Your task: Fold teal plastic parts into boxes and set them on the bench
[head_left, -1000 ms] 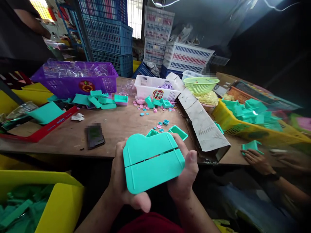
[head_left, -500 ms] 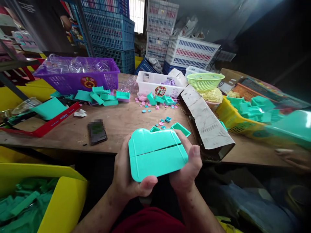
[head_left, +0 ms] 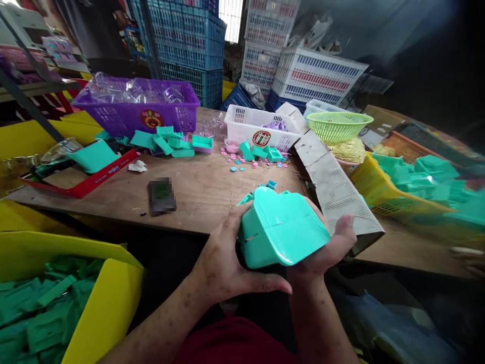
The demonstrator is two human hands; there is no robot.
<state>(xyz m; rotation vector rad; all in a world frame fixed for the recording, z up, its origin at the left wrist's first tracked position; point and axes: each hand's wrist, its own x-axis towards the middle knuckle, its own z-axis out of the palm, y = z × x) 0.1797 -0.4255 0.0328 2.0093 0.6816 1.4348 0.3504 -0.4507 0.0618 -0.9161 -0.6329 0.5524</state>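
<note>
A turquoise plastic case [head_left: 293, 222] with a rounded bump on its outline is held up in front of the table edge, tilted so that a broad face and its left side wall show. A thin seam or gap runs along that side. My left hand [head_left: 223, 255] grips its left side, with the thumb below. Around the right end and lower edge is my right hand [head_left: 326, 253], thumb raised; some of its fingers are hidden behind the case. Small turquoise pieces [head_left: 271, 184] lie on the table just beyond.
On the wooden table [head_left: 200, 189] are a phone [head_left: 162, 196], a red tray [head_left: 81, 188], a purple basket [head_left: 182, 108], a white basket [head_left: 237, 129] and a cardboard strip [head_left: 333, 177]. Yellow bins with turquoise parts flank me. A person [head_left: 98, 35] stands at the back left.
Both hands have turned the case, so its side wall now shows, and moved it right in view. The whole scene has also shifted slightly right as the head turned.
</note>
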